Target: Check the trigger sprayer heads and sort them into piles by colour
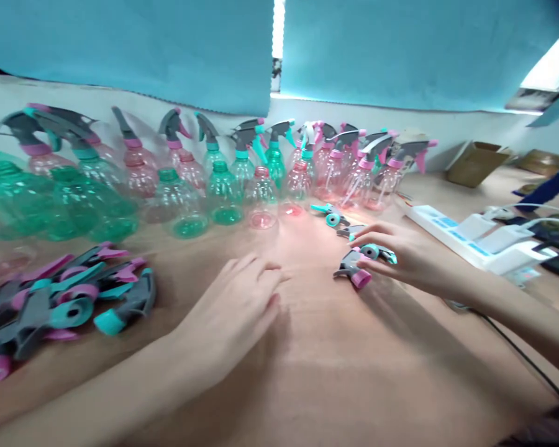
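Note:
Just above the tabletop (307, 347), near its middle, my left hand (245, 304) is open with its fingers loosely bent and nothing in them. My right hand (395, 251) reaches over several trigger spray heads on the right, fingers curved and apart. Its thumb overlaps a grey spray head with a pink collar (354, 267); whether they touch I cannot tell. A teal-and-grey spray head (371, 251) lies under the palm, partly hidden. Beyond the fingertips is another teal spray head (331, 217). A pile of grey, pink and teal spray heads (74, 292) lies on the left.
Uncapped green bottles (223, 198) and pink bottles (262, 202) stand before a row of bottles fitted with spray heads (338, 155). On the right are a white power strip (475, 233) with plugs, a black cable (517, 351) and a cardboard box (477, 162).

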The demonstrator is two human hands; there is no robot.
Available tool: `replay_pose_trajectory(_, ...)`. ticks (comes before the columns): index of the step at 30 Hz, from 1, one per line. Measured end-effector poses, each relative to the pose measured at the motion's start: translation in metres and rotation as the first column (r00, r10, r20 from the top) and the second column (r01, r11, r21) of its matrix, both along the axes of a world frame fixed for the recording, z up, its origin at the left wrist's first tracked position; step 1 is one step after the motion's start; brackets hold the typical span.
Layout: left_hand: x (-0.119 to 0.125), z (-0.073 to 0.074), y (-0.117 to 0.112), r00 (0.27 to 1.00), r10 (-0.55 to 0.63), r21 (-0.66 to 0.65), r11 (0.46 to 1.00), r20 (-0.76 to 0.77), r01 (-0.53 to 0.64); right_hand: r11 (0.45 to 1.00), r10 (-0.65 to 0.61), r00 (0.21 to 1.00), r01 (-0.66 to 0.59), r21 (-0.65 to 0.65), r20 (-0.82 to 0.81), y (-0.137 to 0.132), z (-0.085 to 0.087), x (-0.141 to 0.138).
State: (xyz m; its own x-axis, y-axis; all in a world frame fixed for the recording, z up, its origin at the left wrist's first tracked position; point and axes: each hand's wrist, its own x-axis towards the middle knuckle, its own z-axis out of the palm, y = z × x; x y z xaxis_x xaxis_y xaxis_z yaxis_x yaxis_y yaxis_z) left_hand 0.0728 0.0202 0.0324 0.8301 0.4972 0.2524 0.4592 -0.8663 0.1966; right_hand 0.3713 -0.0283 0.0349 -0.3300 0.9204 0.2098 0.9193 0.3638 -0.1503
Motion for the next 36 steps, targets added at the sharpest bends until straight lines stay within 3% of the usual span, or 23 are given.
replay_pose_trajectory(3, 0.041, -0.010, -0.001, 0.996, -0.090, -0.090, 0.992, 0.010, 0.090, 1.000, 0.010, 0.999, -0.010, -0.010, -0.034, -0.007, -0.010, 0.012)
replay_pose_trajectory(5, 0.063, -0.018, 0.001, 0.996, -0.092, -0.145, 0.985, -0.010, 0.090, 1.000, 0.013, 0.998, -0.013, -0.007, -0.060, -0.011, -0.017, 0.016)
replay_pose_trajectory(9, 0.099, -0.030, 0.010, 0.994, -0.107, -0.133, 0.986, -0.003, 0.105, 1.000, -0.010, 0.994, 0.011, 0.009, -0.110, -0.015, -0.028, 0.020)
replay_pose_trajectory(13, 0.123, -0.041, 0.018, 0.967, -0.232, -0.087, 0.967, 0.101, 0.241, 1.000, -0.021, 0.986, 0.020, -0.010, -0.168, -0.018, -0.036, 0.022)
replay_pose_trajectory(17, 0.131, -0.051, 0.026, 0.954, -0.262, -0.083, 0.958, 0.144, 0.275, 0.999, -0.012, 0.967, 0.003, -0.034, -0.254, -0.021, -0.037, 0.022)
replay_pose_trajectory(22, 0.122, -0.052, 0.030, 0.941, -0.275, -0.085, 0.952, 0.195, 0.295, 0.998, -0.067, 0.926, 0.061, -0.029, -0.371, -0.023, -0.026, 0.007)
replay_pose_trajectory(26, 0.099, -0.047, 0.019, 0.911, -0.256, -0.089, 0.950, 0.322, 0.298, 0.997, -0.059, 0.902, 0.073, 0.014, -0.428, -0.021, -0.010, -0.019)
replay_pose_trajectory(31, 0.050, -0.035, 0.002, 0.873, -0.184, -0.070, 0.968, 0.453, 0.240, 0.995, 0.099, 0.878, -0.091, 0.040, -0.468, -0.016, 0.014, -0.060)
replay_pose_trajectory(36, 0.002, -0.026, -0.008, 0.877, -0.032, -0.076, 0.994, 0.479, 0.078, 0.962, 0.271, 0.864, -0.255, 0.095, -0.424, 0.000, 0.027, -0.094)
